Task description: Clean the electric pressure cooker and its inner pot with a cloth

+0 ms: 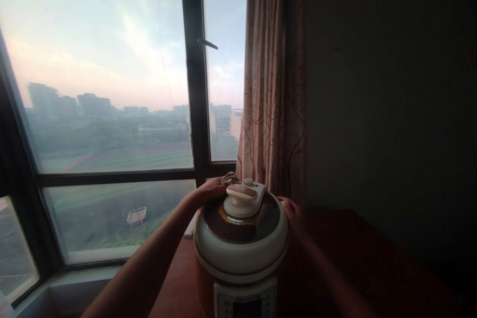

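Note:
A white and brown electric pressure cooker (242,253) stands upright in front of me, with its control panel towards me. Its round lid carries a knob handle (241,193) and a small round valve (248,182). My left hand (213,190) rests at the lid's far left edge, closed on a crumpled cloth (230,178) beside the handle; part of its fingers is hidden. On the right, my right hand (292,212) is curled against the cooker's rim, fingertips at the edge. That hand lies in shadow.
The cooker is on a reddish-brown table (179,278). Close behind it hangs a patterned curtain (266,84). A dark-framed window (194,84) with a handle fills the left side, above a sill (85,278). A dark wall (372,99) stands on the right.

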Demonstrator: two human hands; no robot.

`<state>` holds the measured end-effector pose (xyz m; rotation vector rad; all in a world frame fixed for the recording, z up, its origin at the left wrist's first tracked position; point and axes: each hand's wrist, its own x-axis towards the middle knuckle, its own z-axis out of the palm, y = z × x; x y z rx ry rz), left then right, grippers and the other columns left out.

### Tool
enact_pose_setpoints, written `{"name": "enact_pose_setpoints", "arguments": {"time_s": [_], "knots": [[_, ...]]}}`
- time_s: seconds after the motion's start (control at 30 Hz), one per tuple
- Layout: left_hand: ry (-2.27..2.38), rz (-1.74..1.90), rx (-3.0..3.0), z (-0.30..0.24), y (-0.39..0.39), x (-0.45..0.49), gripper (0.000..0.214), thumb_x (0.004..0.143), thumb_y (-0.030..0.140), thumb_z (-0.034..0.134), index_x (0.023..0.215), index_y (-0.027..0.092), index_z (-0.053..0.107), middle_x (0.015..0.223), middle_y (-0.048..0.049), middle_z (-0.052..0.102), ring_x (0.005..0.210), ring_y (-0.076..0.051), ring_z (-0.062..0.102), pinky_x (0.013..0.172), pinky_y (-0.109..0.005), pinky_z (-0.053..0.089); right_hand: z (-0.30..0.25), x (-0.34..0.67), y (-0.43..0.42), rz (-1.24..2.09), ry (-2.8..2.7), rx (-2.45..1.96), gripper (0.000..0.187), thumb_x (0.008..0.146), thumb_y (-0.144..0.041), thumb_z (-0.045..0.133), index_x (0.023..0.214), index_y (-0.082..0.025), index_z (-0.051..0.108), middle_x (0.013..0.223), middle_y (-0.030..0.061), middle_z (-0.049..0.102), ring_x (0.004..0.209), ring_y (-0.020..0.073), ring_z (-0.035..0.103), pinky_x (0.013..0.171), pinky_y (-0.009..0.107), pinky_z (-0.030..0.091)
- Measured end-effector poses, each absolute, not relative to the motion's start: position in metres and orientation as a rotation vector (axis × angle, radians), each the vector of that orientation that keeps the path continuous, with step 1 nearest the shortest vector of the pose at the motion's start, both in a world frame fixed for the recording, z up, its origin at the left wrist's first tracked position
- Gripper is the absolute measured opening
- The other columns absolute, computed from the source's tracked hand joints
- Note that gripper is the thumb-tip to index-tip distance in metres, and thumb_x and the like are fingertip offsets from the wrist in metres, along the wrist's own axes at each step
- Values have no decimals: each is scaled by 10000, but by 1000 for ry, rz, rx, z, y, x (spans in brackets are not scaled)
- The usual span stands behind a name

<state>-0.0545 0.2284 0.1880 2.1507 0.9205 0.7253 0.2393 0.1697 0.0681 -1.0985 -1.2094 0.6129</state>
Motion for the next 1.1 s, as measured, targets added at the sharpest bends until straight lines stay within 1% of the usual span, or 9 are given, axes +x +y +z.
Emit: {"name": "enact_pose_setpoints", "arguments": {"time_s": [0.17,0.3,0.4,0.5,0.7,0.8,0.97,1.03,1.1], "knots": [[764,828,2272,183,202,-78,616,843,509,603,1351,161,577,1383,-143,609,1282,-299,545,1102,-416,402,71,237,169,614,-1202,-1117,579,805,-660,487,963,-180,770,986,118,781,941,320,701,818,405,527],[787,823,2435,182,176,-88,599,901,551,530,1360,171,596,1512,-149,486,1353,-303,482,1141,-427,356,74,236,166,610,-1207,-1131,555,804,-650,489,946,-195,775,982,106,785,951,317,697,809,396,524],[844,842,2574,183,156,-89,556,944,545,458,1341,195,629,1523,-134,477,1386,-296,439,1159,-419,328,75,236,166,604,-1221,-1129,564,801,-654,477,937,-195,775,966,104,785,927,313,699,796,393,522],[879,860,2669,181,136,-87,553,925,544,478,1348,223,632,1512,-122,496,1405,-317,411,1171,-451,305,75,237,167,604,-1233,-1125,579,794,-658,472,944,-186,771,961,107,783,917,313,700,799,398,522],[1117,877,2733,176,88,-82,561,899,476,533,1443,340,527,1556,-57,454,1429,-341,379,1177,-535,271,73,238,169,615,-1227,-1118,582,790,-656,483,955,-177,769,980,115,783,949,319,700,823,409,522],[1190,901,2726,166,61,-79,622,898,471,537,1503,381,425,1589,-31,403,1466,-358,313,1183,-571,251,73,238,169,616,-1217,-1116,578,782,-661,499,949,-180,774,974,119,784,945,328,702,814,420,525],[1254,986,2809,137,32,-77,777,844,316,574,1561,393,285,1638,-4,295,1508,-339,222,1200,-573,237,73,237,170,624,-1213,-1090,596,771,-695,512,935,-185,774,980,122,784,950,332,702,816,426,533],[1274,996,2832,133,33,-77,826,803,267,599,1560,387,291,1638,-8,294,1508,-339,224,1201,-573,239,73,237,169,629,-1218,-1080,588,771,-700,523,926,-191,774,982,117,785,954,328,704,815,420,536],[1263,1017,2826,136,43,-79,829,774,269,626,1546,361,338,1621,-25,337,1495,-339,261,1202,-555,252,73,238,169,633,-1221,-1073,585,769,-703,534,921,-193,774,984,112,786,951,325,706,820,419,536]]}}
